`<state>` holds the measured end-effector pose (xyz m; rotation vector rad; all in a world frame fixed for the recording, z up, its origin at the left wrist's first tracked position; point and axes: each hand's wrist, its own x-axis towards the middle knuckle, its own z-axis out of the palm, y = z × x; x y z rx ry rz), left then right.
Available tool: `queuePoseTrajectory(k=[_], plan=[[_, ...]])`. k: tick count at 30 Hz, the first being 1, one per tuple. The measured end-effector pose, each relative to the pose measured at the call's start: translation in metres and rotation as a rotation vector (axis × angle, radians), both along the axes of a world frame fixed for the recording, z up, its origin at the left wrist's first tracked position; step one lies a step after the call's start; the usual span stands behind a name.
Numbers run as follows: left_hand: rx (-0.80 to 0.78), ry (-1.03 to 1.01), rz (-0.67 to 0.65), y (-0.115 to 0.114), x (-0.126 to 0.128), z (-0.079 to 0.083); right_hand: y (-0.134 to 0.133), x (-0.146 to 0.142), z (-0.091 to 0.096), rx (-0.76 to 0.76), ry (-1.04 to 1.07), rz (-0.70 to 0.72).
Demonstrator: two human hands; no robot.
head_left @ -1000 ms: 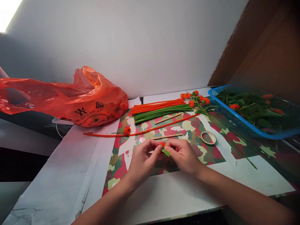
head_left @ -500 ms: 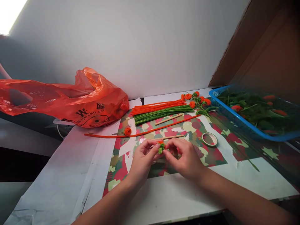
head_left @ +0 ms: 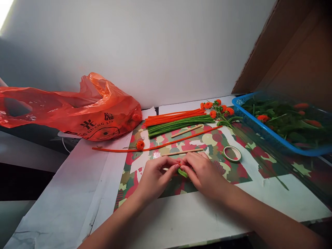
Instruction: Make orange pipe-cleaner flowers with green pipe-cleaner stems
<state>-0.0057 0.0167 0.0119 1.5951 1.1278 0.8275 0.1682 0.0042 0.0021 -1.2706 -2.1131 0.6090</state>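
Note:
My left hand (head_left: 155, 175) and my right hand (head_left: 202, 172) meet fingertip to fingertip over the patterned paper (head_left: 233, 173). Between them they pinch a small piece made of green pipe cleaner (head_left: 182, 172) with a bit of orange at its top; most of it is hidden by my fingers. Just beyond my hands lies a thin wooden stick (head_left: 184, 151). A long orange pipe cleaner (head_left: 166, 145) stretches across the paper behind it, with a small orange pompom flower (head_left: 140, 144) beside it.
Bundles of orange (head_left: 174, 116) and green (head_left: 178, 125) pipe cleaners lie at the back, next to finished orange flowers (head_left: 220, 110). A tape roll (head_left: 232, 153) sits right of my hands. A blue basket (head_left: 261, 136) of flowers stands far right, an orange plastic bag (head_left: 77, 110) at left.
My hands dropped slightly toward the paper and closed tighter around the small piece; the green loop now shows below my fingers and the orange top is mostly covered.

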Motion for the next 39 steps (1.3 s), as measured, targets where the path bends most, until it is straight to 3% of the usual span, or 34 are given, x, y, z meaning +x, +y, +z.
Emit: queuePoseTrajectory(k=[5,8,13,21,24,26,32,34,39], plan=[[-0.082,-0.107,0.136,-0.003,0.006,-0.007,-0.002,-0.006,-0.002,-0.225,0.271,-0.104],[-0.227,-0.206,0.169,-0.002,0.008,-0.008,-0.003,-0.006,-0.002,-0.287,0.384,-0.134],[-0.505,-0.376,0.153,0.003,0.007,-0.008,0.000,0.000,0.005,-0.245,0.521,-0.170],[-0.700,-0.500,0.042,0.003,0.004,-0.001,0.008,0.004,0.000,-0.212,0.477,-0.063],[-0.604,-0.454,-0.015,0.002,0.004,-0.005,0.010,0.005,0.000,-0.151,0.454,0.008],[-0.456,-0.371,-0.016,0.002,0.005,-0.010,0.012,0.005,0.001,-0.134,0.439,0.030],[0.327,0.212,-0.026,0.010,0.001,-0.022,0.018,0.007,-0.002,-0.092,0.308,0.029],[0.431,0.309,-0.053,0.015,-0.003,-0.024,0.022,0.010,-0.004,-0.069,0.350,-0.022],[0.477,0.342,-0.075,0.020,-0.012,-0.023,0.040,0.035,-0.006,0.055,0.504,-0.358]])
